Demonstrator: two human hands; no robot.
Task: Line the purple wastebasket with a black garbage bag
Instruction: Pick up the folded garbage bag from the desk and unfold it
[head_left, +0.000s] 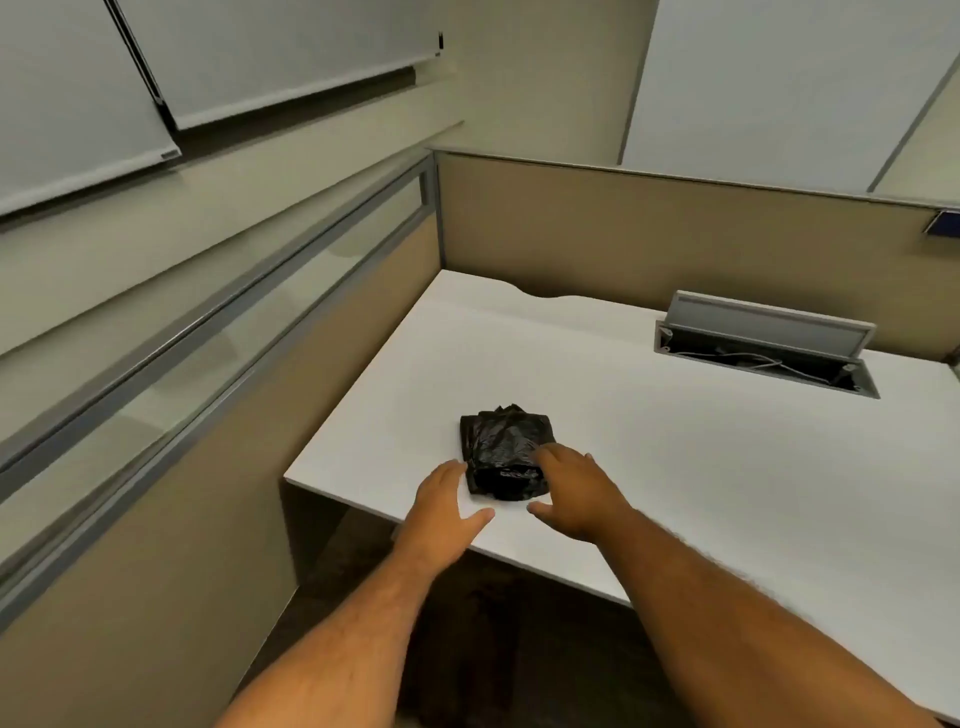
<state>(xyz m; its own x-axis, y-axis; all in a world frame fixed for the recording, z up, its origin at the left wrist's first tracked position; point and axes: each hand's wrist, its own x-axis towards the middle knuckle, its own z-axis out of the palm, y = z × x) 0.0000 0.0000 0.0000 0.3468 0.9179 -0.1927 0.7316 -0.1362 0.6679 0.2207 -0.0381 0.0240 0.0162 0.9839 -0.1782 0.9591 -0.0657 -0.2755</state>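
A tan fabric cubicle partition with a grey metal frame (649, 228) walls off the 12 o'clock and 9 o'clock sides of the scene. Inside that corner sits a smooth, matte white rectangular desk top (675, 441), bare across most of its surface, with its near edge running from 9 o'clock down toward 4 o'clock and dark floor showing beneath it. At 2 o'clock on the desk a grey metal cable hatch with a raised flap (769, 345) stands open, thin wires visible inside. Near the desk's 8 o'clock corner lies a folded, crinkled, glossy black plastic garbage bag (506, 447), a rough square close to the front edge. The right hand (576, 493) lies spread and unclenched at the bag's 4 o'clock side, fingertips touching its top. The left hand (441, 506) rests flat and loose at the bag's 8 o'clock side, touching its edge, grasping nothing.
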